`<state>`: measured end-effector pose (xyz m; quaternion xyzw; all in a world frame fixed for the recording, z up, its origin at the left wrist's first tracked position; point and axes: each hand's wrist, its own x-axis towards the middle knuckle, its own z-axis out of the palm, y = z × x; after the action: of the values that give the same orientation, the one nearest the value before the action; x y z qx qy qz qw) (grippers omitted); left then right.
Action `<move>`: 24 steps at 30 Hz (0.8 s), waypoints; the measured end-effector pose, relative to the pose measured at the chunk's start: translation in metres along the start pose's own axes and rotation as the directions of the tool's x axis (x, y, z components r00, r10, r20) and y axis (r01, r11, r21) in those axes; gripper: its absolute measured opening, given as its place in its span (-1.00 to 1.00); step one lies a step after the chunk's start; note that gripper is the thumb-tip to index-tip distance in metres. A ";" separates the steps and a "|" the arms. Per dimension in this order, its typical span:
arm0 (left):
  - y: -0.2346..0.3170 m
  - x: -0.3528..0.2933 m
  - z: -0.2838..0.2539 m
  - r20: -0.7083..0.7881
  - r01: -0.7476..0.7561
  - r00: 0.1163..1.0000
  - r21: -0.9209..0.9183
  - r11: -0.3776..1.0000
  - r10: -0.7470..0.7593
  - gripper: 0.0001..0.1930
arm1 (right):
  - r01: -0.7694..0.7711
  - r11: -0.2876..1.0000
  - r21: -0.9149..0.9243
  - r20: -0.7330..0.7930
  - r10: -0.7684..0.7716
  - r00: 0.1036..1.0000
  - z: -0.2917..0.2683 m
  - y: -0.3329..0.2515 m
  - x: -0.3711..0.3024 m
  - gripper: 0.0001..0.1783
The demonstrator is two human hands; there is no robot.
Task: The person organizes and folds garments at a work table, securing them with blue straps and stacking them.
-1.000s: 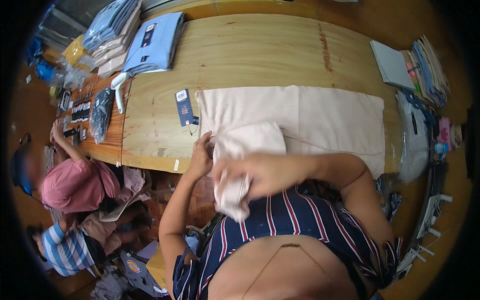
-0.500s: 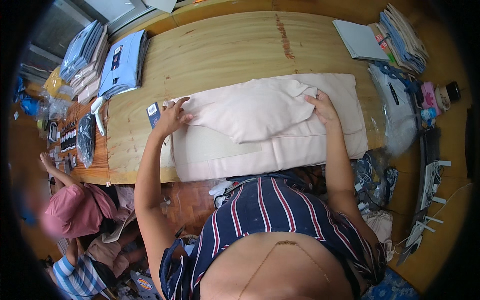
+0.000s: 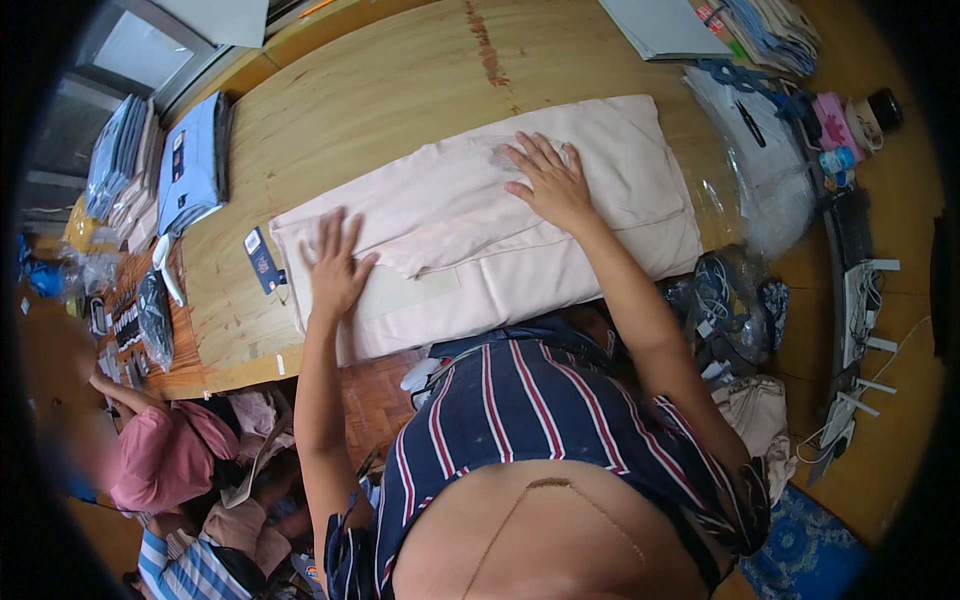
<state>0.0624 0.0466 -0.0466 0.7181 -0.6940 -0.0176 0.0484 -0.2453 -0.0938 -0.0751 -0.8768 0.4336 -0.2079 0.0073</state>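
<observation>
Pink garment (image 3: pixel 520 230) lies flat along the near edge of the bench (image 3: pixel 400 110), spread wider than half a second ago, when a folded hump still sat on top. We have both palms down on it now: left hand (image 3: pixel 335 265) near the left end, fingers splayed wide and holding nothing; right hand (image 3: pixel 548 180) has slid in from the right end toward the middle, fingers also spread flat, nothing held. Reads as a smoothing pass, so we judge the fold is set and being pressed. Just left of the cloth, a dark hang tag (image 3: pixel 262 262). Farther out, a blue folded stack (image 3: pixel 190 165); clear bags (image 3: pixel 760 150) at right.
</observation>
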 end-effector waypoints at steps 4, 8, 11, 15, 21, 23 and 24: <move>-0.027 -0.101 0.013 -0.676 0.227 0.447 -0.548 0.805 -0.586 -0.67 | -0.310 0.950 0.034 -0.190 0.311 0.931 -0.061 0.047 -0.057 -0.63; -0.062 -0.221 0.106 -0.137 0.551 0.255 -0.793 0.260 -0.957 -0.74 | -0.847 0.527 0.070 -0.297 0.822 0.486 -0.087 0.115 -0.194 -0.79; -0.011 -0.208 0.130 0.526 0.464 0.640 -0.846 -0.264 -0.560 -0.52 | -0.639 -0.271 0.720 0.502 0.839 0.210 -0.093 0.106 -0.208 -0.58; 0.008 -0.194 0.171 0.615 0.678 0.713 -0.728 0.104 -0.337 -0.54 | -0.597 -0.409 0.690 0.685 0.635 0.357 -0.070 0.122 -0.237 -0.46; -0.007 -0.144 -0.033 0.653 0.575 0.730 -0.746 0.335 0.202 -0.45 | -0.584 0.043 0.811 0.322 0.800 0.506 -0.151 0.109 -0.206 -0.61; -0.070 -0.163 -0.041 0.543 0.534 0.838 -0.836 0.125 0.058 -0.37 | -0.342 -0.037 0.939 0.246 0.769 0.591 -0.153 0.120 -0.182 -0.61; -0.072 -0.150 -0.049 0.413 0.410 0.911 -0.909 -0.070 -0.027 -0.35 | -0.188 -0.113 0.976 0.207 0.761 0.615 -0.150 0.127 -0.166 -0.60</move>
<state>0.1329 0.2011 -0.0107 0.5566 -0.3405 -0.6110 0.4483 -0.4865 -0.0206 -0.0221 -0.3355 0.4712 -0.6019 0.5506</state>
